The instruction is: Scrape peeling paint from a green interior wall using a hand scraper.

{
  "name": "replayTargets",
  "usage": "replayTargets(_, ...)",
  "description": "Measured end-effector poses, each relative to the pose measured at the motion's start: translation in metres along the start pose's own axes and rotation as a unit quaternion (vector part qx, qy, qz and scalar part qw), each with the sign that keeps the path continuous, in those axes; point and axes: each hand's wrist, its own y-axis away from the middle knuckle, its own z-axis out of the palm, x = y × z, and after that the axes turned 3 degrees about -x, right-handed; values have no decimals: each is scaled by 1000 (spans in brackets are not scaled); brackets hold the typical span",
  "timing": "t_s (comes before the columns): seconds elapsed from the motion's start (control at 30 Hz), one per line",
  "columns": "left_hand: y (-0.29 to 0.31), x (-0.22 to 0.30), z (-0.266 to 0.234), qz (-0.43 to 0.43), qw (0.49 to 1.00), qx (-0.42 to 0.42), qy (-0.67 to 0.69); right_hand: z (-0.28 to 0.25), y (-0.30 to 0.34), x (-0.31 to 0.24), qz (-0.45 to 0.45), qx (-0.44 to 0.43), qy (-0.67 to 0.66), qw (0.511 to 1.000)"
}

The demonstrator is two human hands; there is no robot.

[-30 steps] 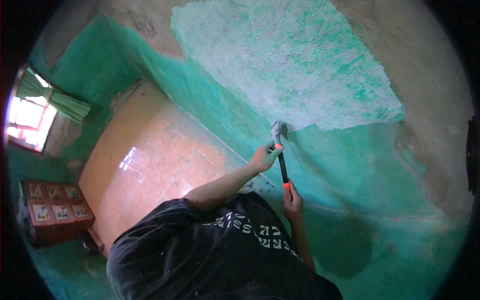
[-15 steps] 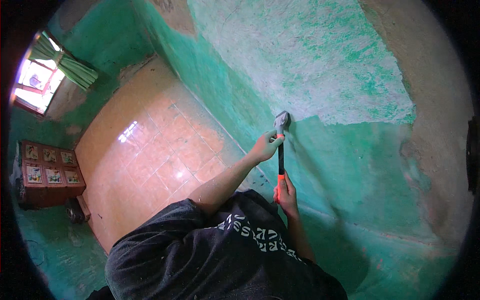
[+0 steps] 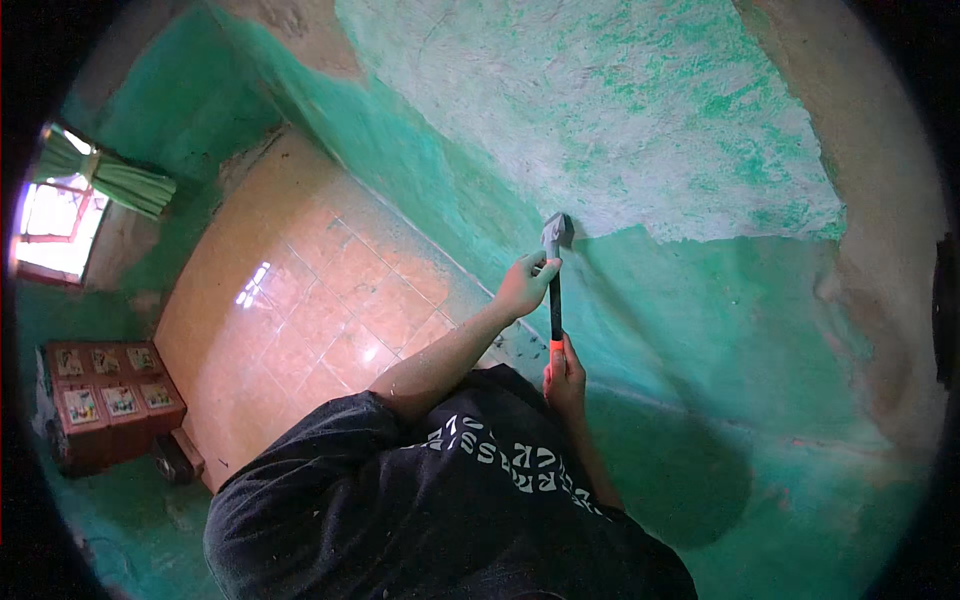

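Note:
Both of my hands are on a long-handled scraper [image 3: 556, 306] with a grey head, a black shaft and an orange grip. My left hand [image 3: 526, 284] is closed around the shaft just under the head. Lower down, my right hand [image 3: 566, 384] wraps the orange grip. The scraper's head meets the green wall [image 3: 720, 320] at the lower edge of a pale, scraped patch [image 3: 600, 110]. Flecks of green still speckle that patch. My fingers partly hide the shaft and the grip.
Tiled floor [image 3: 300, 300] stretches to my left, with green flakes along the wall's foot. Beyond it stand a brown drawer cabinet [image 3: 115, 400] with pictured fronts and a small dark object [image 3: 175, 458]. A window [image 3: 62, 215] with a green curtain [image 3: 130, 184] is at far left.
The scraper's head has shifted slightly up and left along the patch's edge, with both hands moving along. The view has turned a little, so the cabinet and window sit lower.

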Motion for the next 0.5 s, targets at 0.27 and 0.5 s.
replayTargets(0.27,-3,2,-18,-3,998,-54,-9,26,3,12,-69,78,104,989)
replayTargets(0.5,-13,-14,-38,29,999,-37,7,44,6,-14,-43,99,182,977)
